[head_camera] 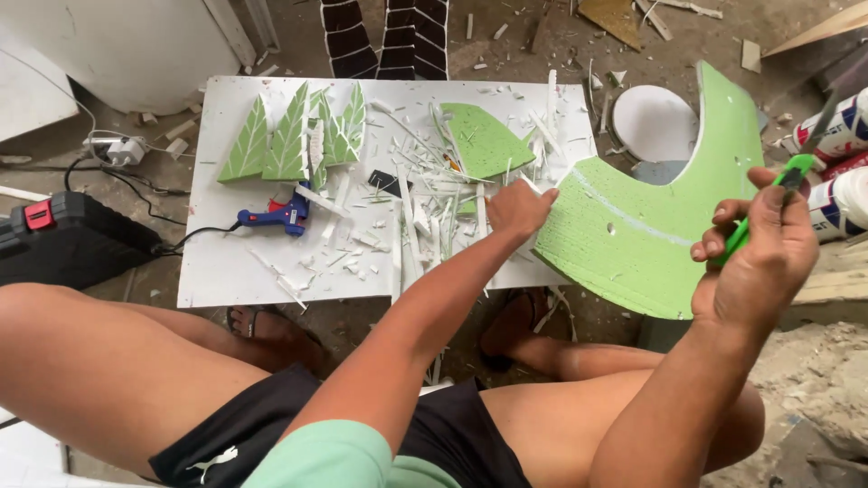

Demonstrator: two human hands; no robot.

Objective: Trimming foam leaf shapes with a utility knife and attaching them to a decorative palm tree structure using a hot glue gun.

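Dusty concrete floor, littered with offcuts, surrounds a low white board (pixel 217 271) that serves as the work surface in front of the seated person.

The right hand (pixel 755 258) is closed around a green utility knife (pixel 768 203), fingers curled over its handle, with the dark blade end pointing up and away toward the right. The left hand (pixel 520 210) reaches forward across the board, its fingers pressed on the near left edge of a large curved green foam piece (pixel 633 235); whether it pinches the edge or only rests on it cannot be told. That curved piece lies partly on the board's right end and hangs well past it, arcing up toward the right.

Just beside the left hand, a heap of thin white foam strips (pixel 416 217) covers the middle of the board, and a smaller green leaf-shaped piece (pixel 484 140) lies among them. Farther left, a blue glue gun (pixel 276 217) lies on the board, with several green leaf cut-outs (pixel 289 140) near the far left corner. A black case (pixel 72 239) sits on the floor to the left, and white bottles (pixel 841 172) stand at the right edge.
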